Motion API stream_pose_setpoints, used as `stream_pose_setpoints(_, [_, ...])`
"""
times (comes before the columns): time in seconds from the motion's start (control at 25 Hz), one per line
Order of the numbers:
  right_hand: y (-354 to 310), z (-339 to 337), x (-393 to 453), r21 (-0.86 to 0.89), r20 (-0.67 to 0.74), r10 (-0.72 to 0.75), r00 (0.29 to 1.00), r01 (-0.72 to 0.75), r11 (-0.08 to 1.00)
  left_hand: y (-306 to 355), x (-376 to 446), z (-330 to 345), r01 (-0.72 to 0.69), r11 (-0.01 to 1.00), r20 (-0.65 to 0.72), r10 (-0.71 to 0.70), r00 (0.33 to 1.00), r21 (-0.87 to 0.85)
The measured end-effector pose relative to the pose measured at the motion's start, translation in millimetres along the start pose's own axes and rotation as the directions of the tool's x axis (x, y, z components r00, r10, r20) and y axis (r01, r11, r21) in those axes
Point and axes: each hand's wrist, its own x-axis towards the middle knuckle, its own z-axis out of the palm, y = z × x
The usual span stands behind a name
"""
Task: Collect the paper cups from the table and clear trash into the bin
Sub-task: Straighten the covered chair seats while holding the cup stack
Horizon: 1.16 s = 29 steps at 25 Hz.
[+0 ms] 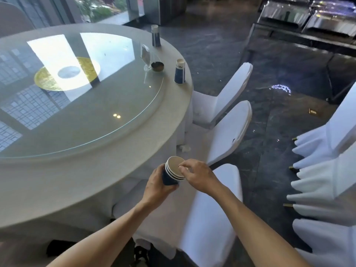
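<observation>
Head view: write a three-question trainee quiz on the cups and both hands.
1. True or false: the left hand grips a stack of nested cups.
2. How many single blue cups stand on the table rim?
3. Where is the right hand? A) on the ashtray B) pinching the stack's top rim C) on a chair cover

Key:
1. True.
2. Two: the near cup and the far cup, both upside down.
3. B.
</observation>
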Motion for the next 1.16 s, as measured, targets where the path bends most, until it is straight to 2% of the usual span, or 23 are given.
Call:
stream_pose_setpoints(0.12, [15.8, -31.3, -43.6, -0.038, 0.125, -0.096, 0.987, 0.102, 0.994, 29.0, -45.2, 37.7, -0.012, 1.000, -0.118, 0.012, 0.993, 0.004])
stream_pose_setpoints(0.2, [32.2, -51.9, -74.6, -0.058, 0.145, -0.142, 0.979, 0.151, 0.987, 49.8, -73.6, 65.7, -0.008, 1.000, -0.153, 0.009, 0.988, 0.008])
stream_pose_setpoints(0.52, [61.5, -132.2, -121.1, -0.034, 0.255, -0.133, 0.958, 0.146, 0.989, 106.5, -112.7, 123.3, -0.064, 0.997, -0.217, 0.069, 0.974, 0.032])
stream_pose_setpoints(0.8, [86.8, -161.4, -69.1, -0.042, 0.286, -0.153, 0.946, 0.172, 0.984, 121.8, -59.9, 147.0, -0.027, 0.999, -0.261, 0.021, 0.965, -0.018])
stream_pose_setpoints(1.0, [113.4, -176.4, 25.6, -0.229, 0.348, -0.186, 0.919, 0.276, 0.933, 121.2, 33.0, 169.8, 0.037, 0.994, -0.300, -0.065, 0.952, -0.099])
stream_pose_setpoints(1.16, [119.9, -193.8, 99.8, -0.313, 0.388, -0.207, 0.898, 0.339, 0.887, 132.3, 101.0, 178.6, 0.109, 0.979, -0.320, -0.159, 0.934, -0.171])
